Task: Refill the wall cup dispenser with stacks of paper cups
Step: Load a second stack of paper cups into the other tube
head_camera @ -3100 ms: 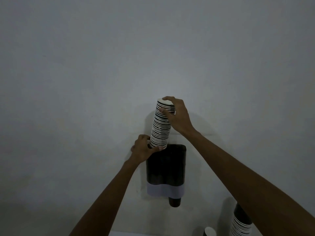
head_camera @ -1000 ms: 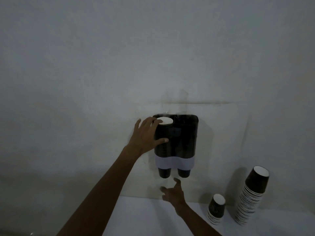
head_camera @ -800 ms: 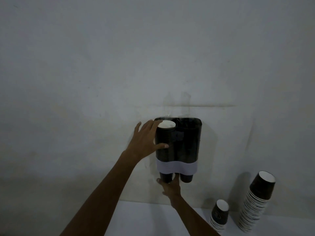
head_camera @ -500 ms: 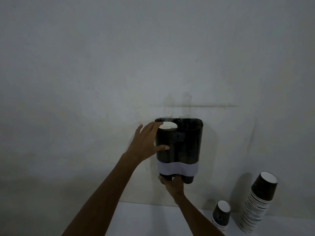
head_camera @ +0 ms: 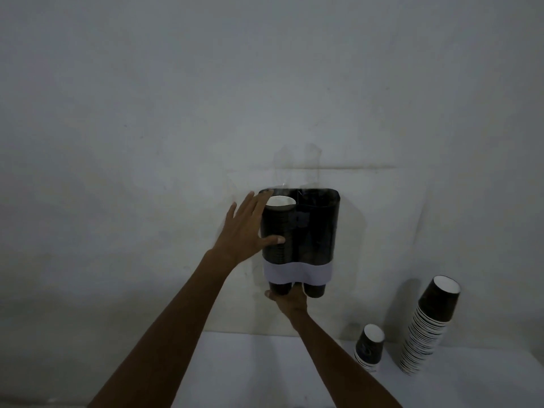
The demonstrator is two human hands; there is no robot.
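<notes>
The dark two-tube cup dispenser (head_camera: 316, 231) with a white band hangs on the wall. Its left tube holds a stack of paper cups (head_camera: 279, 201) whose white inside shows at the top. The right tube looks dark inside. One cup bottom pokes out under each tube. My left hand (head_camera: 244, 231) lies flat against the dispenser's left side, fingers spread and thumb across the front. My right hand (head_camera: 290, 301) reaches up from below, thumb and fingers wrapped around the left bottom cup (head_camera: 279, 288).
A tall leaning stack of paper cups (head_camera: 426, 328) and a short stack (head_camera: 369, 347) stand on the white table (head_camera: 265, 372) against the wall at the right. A paper sheet is taped to the wall behind the dispenser.
The stack held above the dispenser has gone down into the left tube. My right hand came up from the table and closed around the left bottom cup. My left hand stayed on the dispenser's side.
</notes>
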